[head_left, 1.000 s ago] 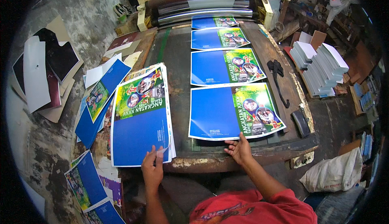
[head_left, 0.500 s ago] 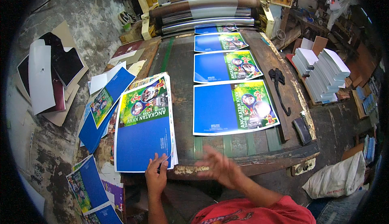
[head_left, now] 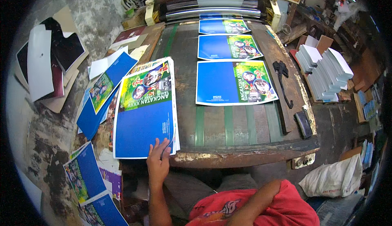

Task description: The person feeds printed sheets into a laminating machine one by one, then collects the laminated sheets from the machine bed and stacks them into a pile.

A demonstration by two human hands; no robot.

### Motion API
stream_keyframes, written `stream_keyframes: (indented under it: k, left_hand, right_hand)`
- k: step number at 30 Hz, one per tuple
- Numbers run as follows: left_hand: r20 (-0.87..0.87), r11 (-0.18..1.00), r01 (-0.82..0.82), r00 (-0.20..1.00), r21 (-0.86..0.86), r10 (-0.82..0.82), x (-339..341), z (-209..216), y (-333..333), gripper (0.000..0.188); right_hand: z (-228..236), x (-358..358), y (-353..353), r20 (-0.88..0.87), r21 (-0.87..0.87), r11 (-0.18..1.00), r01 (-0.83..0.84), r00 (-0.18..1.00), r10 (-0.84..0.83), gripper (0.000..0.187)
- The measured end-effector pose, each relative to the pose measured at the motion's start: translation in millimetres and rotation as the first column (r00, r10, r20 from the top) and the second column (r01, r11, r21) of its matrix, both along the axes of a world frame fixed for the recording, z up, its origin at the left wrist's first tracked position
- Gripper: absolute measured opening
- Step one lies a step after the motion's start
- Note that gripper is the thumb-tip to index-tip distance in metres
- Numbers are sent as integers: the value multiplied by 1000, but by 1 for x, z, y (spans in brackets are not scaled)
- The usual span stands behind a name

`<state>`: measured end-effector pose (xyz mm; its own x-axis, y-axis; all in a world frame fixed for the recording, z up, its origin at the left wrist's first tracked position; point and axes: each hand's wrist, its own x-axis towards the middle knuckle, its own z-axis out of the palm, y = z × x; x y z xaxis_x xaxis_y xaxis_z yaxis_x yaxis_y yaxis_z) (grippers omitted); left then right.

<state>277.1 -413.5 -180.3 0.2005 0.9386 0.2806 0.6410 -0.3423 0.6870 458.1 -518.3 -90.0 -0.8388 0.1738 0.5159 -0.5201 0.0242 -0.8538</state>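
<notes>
My left hand (head_left: 158, 159) rests at the near right corner of a stack of printed sheets (head_left: 143, 130), its fingers slightly spread on top of the blue part. The stack stands at the left of the table, its pages blue at the near end and green with round photos at the far end. Of my right arm (head_left: 257, 201) only the forearm shows, bent across a red shirt; the hand lies out of view below. Three printed sheets of the same design, the nearest one (head_left: 214, 82) whole, lie in a row leading up to the rollers.
Metal rollers (head_left: 214, 13) of a machine cross the far end of the worn table (head_left: 220, 158). A black strap (head_left: 281, 75) and a dark wallet-like case (head_left: 302, 124) lie along the right edge. Paper stacks (head_left: 322, 73) stand beyond it. More prints (head_left: 87, 175) lie at left.
The row of sheets has moved away toward the rollers. My right hand has drawn back from above the table's near edge and out of view. My left hand stays at the stack's corner.
</notes>
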Motion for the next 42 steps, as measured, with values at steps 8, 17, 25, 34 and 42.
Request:
stream_keyframes:
  k: [8,17,25,34,42]
  left_hand:
    - [48,1000,-4,999,-10,4,-7,-4,1,27]
    - [807,980,-6,566,-199,167,-16,-11,12,36]
    - [97,910,178,968,374,-230,16,-19,-18,22]
    - [-439,955,261,881,140,-176,10,20,-20,65]
    - [-280,965,208,947,159,-158,-23,-10,-23,51]
  right_hand:
    - [-29,8,-5,235,-78,997,-16,972,33,90]
    - [-96,43,-21,529,-240,929,283,840,-119,92]
    - [-145,75,27,612,-456,272,848,520,-596,77]
    - [-181,104,28,595,-716,-180,674,456,-662,29]
    - [-216,89,45,672,-704,-351,617,418,-612,22]
